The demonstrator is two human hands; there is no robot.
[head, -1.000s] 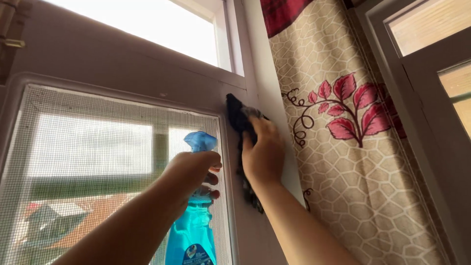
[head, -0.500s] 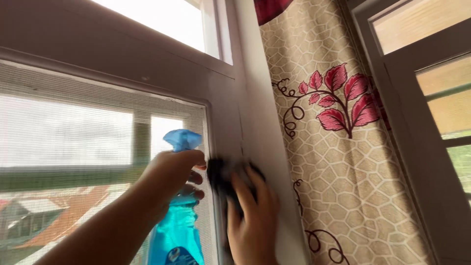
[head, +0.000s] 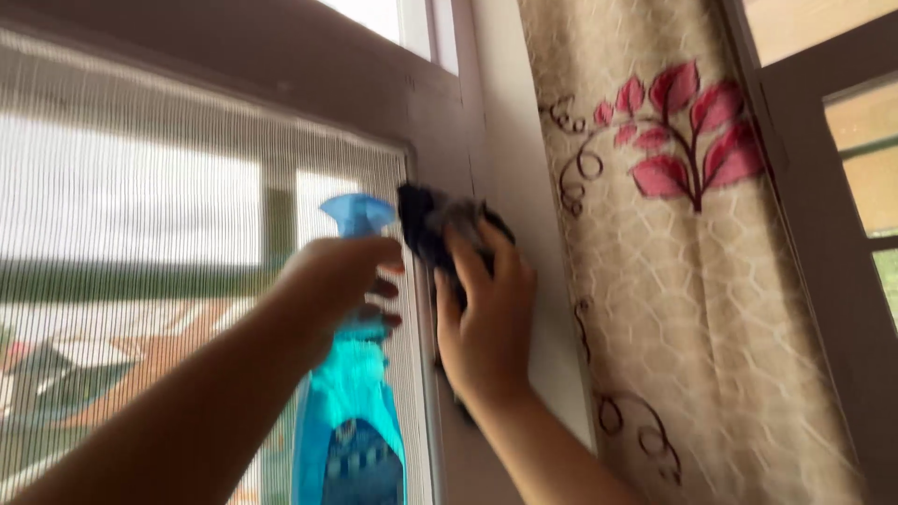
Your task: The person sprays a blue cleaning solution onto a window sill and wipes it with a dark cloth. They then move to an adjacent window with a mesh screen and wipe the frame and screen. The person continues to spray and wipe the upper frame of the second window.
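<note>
My left hand [head: 329, 285] grips a blue spray bottle [head: 348, 411] by its neck, the trigger head up near the window screen [head: 140, 281]. Just to its right, my right hand [head: 486, 313] presses a dark cloth [head: 432, 224] flat against the pale vertical window frame [head: 472, 122]. The cloth bunches above my fingertips and a strip of it hangs below my palm. The picture is motion-blurred.
A beige curtain [head: 692, 281] with red leaves hangs right of the frame. Another window [head: 861, 159] stands at the far right. Through the mesh I see rooftops and greenery. A glass pane sits above the screen.
My right hand slid the cloth down the frame from the upper corner, then came back up a little. The view shifted and blurred. My left hand kept the bottle.
</note>
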